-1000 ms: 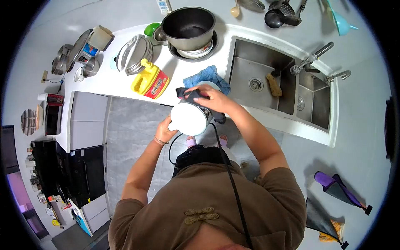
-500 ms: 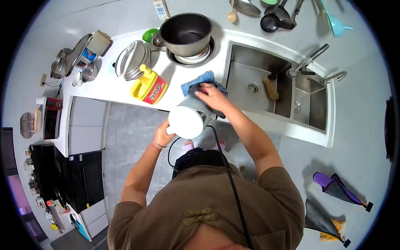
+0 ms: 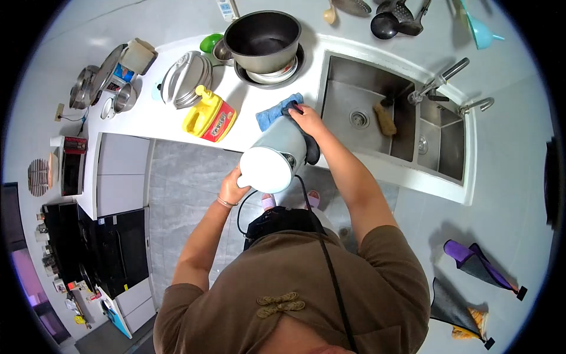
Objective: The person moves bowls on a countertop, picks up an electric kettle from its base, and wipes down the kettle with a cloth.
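A pale kettle (image 3: 282, 144) with a white lid (image 3: 265, 170) is held tilted over the counter's front edge, lid towards me. My left hand (image 3: 232, 187) grips it at the lid end. At its far end my right hand (image 3: 306, 120) is closed on a dark cloth (image 3: 290, 108), pressed against the kettle's base. The kettle's black handle (image 3: 312, 148) points to the right. Just behind the base a blue cloth (image 3: 272, 115) lies on the counter. A yellow bottle (image 3: 203, 116) with a red label stands to the left.
A double sink (image 3: 348, 97) with a brown sponge-like object (image 3: 385, 120) is on the right, with two faucets behind. Farther back stand a large dark pot (image 3: 262, 47) and a stack of grey plate-like items (image 3: 191, 82). A black cord (image 3: 326, 248) hangs across my front.
My right hand has slid the dark cloth along the kettle's side to its far end, away from the lid. The left hand still holds the lid end.
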The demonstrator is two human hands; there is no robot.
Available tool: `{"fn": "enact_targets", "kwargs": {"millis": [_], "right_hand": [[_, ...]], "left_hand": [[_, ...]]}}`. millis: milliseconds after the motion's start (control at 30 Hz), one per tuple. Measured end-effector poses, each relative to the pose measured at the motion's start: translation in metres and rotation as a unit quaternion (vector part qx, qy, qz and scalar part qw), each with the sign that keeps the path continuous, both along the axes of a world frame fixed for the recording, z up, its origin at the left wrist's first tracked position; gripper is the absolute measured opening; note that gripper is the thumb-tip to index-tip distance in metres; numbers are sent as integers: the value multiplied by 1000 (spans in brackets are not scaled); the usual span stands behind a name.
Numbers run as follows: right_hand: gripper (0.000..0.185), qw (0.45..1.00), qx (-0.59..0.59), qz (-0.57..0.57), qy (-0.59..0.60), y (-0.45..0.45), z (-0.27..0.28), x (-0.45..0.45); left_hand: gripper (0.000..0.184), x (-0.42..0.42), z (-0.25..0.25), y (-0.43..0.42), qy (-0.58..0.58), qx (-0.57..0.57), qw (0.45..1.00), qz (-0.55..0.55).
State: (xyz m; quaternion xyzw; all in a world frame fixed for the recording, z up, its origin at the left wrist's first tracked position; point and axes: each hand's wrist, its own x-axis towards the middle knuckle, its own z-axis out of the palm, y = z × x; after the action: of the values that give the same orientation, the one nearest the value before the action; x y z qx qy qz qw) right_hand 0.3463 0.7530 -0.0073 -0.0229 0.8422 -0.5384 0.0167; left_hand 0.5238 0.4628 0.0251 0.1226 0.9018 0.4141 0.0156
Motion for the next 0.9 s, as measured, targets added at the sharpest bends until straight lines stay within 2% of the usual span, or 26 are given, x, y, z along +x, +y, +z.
{"fn": "enact_targets", "kwargs": {"millis": [67,133,167,200,233,267,300,333,400,433,467,533,600,667,733,800,833,900], "right_hand": [[44,1000,9,-8,8,0,-15,-8],[41,992,75,34,92,-3,17,10],[37,988,32,58,142,-6,44,25],[35,988,8,113,107,-11,44,28],[37,984,26,126,127,-18,70,50],[39,966,-10,239,101,-20,92,57],[38,957,-80,271,72,-29,104,70],[36,939,-35,328,99,-31,134,81],[35,909,3,387,156,-33,137,86],[38,932,-37,352,83,-33,122,81],[42,936,-15,333,113,-31,95,68],[45,958,101,246,105,-15,65,45],[45,983,94,139,79,-4,50,27],[46,981,129,115,83,-5,13,1],[46,978,161,125,54,-8,27,-2],[47,953,208,203,89,-14,38,3],[46,953,183,216,112,-20,50,15],[42,948,92,294,78,-24,84,45]], "left_hand": [[55,-1,11,5,-28,9,1000,4],[56,4,13,4,-27,7,1000,-5],[58,3,13,4,-25,6,1000,-14],[58,1,12,4,-25,7,1000,-13],[70,1,9,1,-19,-7,999,-38],[82,1,6,0,-15,-21,998,-63],[83,-2,6,0,13,-7,997,-80],[83,-3,6,0,11,-6,997,-79],[84,-5,8,-2,-23,-50,990,-129],[85,-3,16,4,61,-45,988,-137],[85,-3,15,4,59,-45,988,-138],[85,-2,13,6,122,-42,978,-167],[86,-4,24,13,76,-47,985,-145],[87,-7,26,14,28,-50,991,-125],[90,-13,28,15,33,-5,993,-115],[90,-10,30,12,40,-17,992,-117],[88,-7,29,10,44,-25,990,-131],[85,-7,24,11,90,-4,983,-158]]}}
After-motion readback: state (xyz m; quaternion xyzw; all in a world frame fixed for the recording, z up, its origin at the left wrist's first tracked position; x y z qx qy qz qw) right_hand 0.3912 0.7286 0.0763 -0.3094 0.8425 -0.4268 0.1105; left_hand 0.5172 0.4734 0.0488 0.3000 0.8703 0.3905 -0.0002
